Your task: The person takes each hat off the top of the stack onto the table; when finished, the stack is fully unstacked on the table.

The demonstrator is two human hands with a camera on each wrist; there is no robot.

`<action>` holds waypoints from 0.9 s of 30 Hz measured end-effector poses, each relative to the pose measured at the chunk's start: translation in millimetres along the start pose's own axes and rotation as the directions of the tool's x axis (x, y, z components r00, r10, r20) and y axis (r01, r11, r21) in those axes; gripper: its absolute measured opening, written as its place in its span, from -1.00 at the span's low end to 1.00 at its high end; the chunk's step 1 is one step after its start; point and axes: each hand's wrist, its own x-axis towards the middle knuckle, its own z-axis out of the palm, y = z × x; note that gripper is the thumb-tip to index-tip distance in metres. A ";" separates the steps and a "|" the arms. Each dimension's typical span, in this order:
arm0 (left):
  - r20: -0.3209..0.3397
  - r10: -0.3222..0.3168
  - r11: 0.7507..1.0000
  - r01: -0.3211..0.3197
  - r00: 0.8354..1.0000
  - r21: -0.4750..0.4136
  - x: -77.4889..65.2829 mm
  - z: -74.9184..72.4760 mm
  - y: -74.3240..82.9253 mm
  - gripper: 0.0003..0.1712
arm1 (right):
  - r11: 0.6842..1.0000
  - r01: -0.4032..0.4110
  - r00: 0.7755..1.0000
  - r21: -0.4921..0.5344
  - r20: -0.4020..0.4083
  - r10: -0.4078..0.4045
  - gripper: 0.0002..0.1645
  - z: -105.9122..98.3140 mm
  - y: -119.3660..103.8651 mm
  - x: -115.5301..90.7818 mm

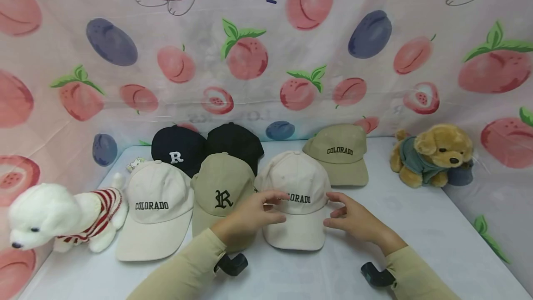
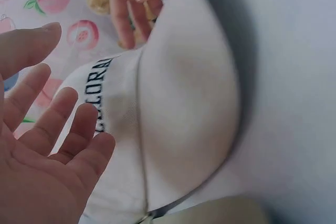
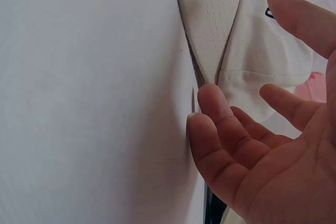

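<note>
A cream baseball cap [image 1: 294, 233] with COLORADO lettering sits upright on the white-covered table, brim toward me. My left hand [image 1: 251, 219] is at its left side, fingers spread and loosely bent, overlapping the first letters in the head view. In the left wrist view that hand [image 2: 47, 145] shows a bare palm with nothing in it. On the other side, my right hand [image 1: 354, 219] has its thumb and fingers apart. The right wrist view puts its fingertips [image 3: 212, 98] right at the corner where brim and crown meet. Neither hand grips the cap.
Left of it stand a khaki cap [image 1: 225, 177] with an R and another cream COLORADO cap [image 1: 154, 240]. Behind are a navy cap [image 1: 176, 145], a black cap [image 1: 235, 142] and a khaki COLORADO cap [image 1: 337, 147]. A white plush dog [image 1: 46, 216] and a brown plush dog [image 1: 441, 145] flank them.
</note>
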 end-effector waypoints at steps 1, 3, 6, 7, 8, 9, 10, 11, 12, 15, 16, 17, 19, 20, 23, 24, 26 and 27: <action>0.002 -0.017 1.000 0.017 1.000 -0.007 -1.2 2.2 -1.6 -0.51 | 1.000 0.001 1.000 0.002 0.000 -0.001 -0.02 -0.6 0.4 0.2; 0.013 -0.044 0.999 0.044 0.999 -0.026 -3.4 6.3 -4.3 -0.51 | 1.000 0.000 1.000 -0.003 -0.001 0.000 -0.02 -2.3 1.6 0.9; 0.028 -0.024 1.000 0.024 0.999 -0.007 -4.3 11.6 -8.2 -0.50 | 1.000 -0.005 1.000 -0.018 -0.016 0.005 -0.04 -6.8 4.3 2.3; 0.031 -0.003 1.000 0.002 1.000 0.004 -4.0 13.1 -9.5 -0.51 | 1.000 -0.006 1.000 -0.023 -0.021 0.006 -0.04 -8.8 5.1 2.7; 0.033 0.022 1.000 -0.022 0.999 0.016 -3.7 14.4 -10.8 -0.51 | 1.000 -0.006 1.000 -0.030 -0.028 0.006 -0.05 -10.9 5.7 3.2; 0.034 0.044 0.999 -0.045 0.998 0.029 -3.2 15.7 -12.2 -0.52 | 0.999 -0.004 0.999 -0.033 -0.034 0.003 -0.05 -13.2 5.9 3.5; 0.032 0.063 0.997 -0.064 0.998 0.044 -3.0 16.9 -13.6 -0.52 | 0.999 -0.004 0.999 -0.037 -0.041 0.002 -0.06 -15.4 6.0 3.8; 0.028 0.074 0.995 -0.076 0.997 0.057 -2.8 17.9 -14.8 -0.53 | 0.999 0.001 0.999 -0.038 -0.045 -0.002 -0.07 -17.6 5.9 4.0; 0.025 0.083 0.994 -0.084 0.996 0.065 -2.9 18.7 -15.8 -0.54 | 0.999 0.000 0.999 -0.040 -0.052 -0.003 -0.07 -19.8 5.6 4.0; 0.017 0.084 0.993 -0.085 0.996 0.077 -3.1 19.6 -17.7 -0.55 | 0.999 0.010 0.998 -0.038 -0.064 -0.013 -0.08 -25.8 4.3 3.5; 0.014 0.080 0.993 -0.081 0.997 0.081 -2.9 19.5 -17.8 -0.55 | 0.999 0.012 0.998 -0.042 -0.069 -0.015 -0.08 -27.5 4.1 3.4; 0.010 0.072 0.994 -0.073 0.997 0.081 -3.1 18.9 -17.1 -0.55 | 0.999 0.015 0.997 -0.041 -0.071 -0.017 -0.08 -28.9 4.1 3.3; 0.000 0.057 0.995 -0.057 0.998 0.081 -2.2 17.1 -15.0 -0.55 | 0.999 0.016 0.997 -0.039 -0.073 -0.019 -0.07 -30.9 4.6 3.5; -0.008 0.048 0.995 -0.047 0.999 0.083 -1.7 16.0 -13.6 -0.55 | 0.999 0.017 0.997 -0.039 -0.074 -0.019 -0.07 -31.6 5.3 3.7; -0.036 0.034 0.996 -0.031 0.999 0.084 0.1 12.3 -8.8 -0.55 | 0.999 0.019 0.997 -0.034 -0.073 -0.021 -0.06 -31.8 8.5 4.6; -0.049 0.041 0.996 -0.036 0.998 0.084 1.5 11.2 -7.7 -0.55 | 0.999 0.016 0.997 -0.033 -0.074 -0.018 -0.06 -31.7 9.6 4.8; -0.075 0.072 0.994 -0.066 0.995 0.090 4.7 7.7 -4.0 -0.55 | 0.999 0.010 0.997 -0.033 -0.075 -0.012 -0.06 -31.8 12.0 5.3; -0.090 0.092 0.992 -0.083 0.992 0.099 7.5 5.3 -1.6 -0.56 | 0.999 0.006 0.997 -0.036 -0.076 -0.009 -0.06 -32.2 12.9 5.5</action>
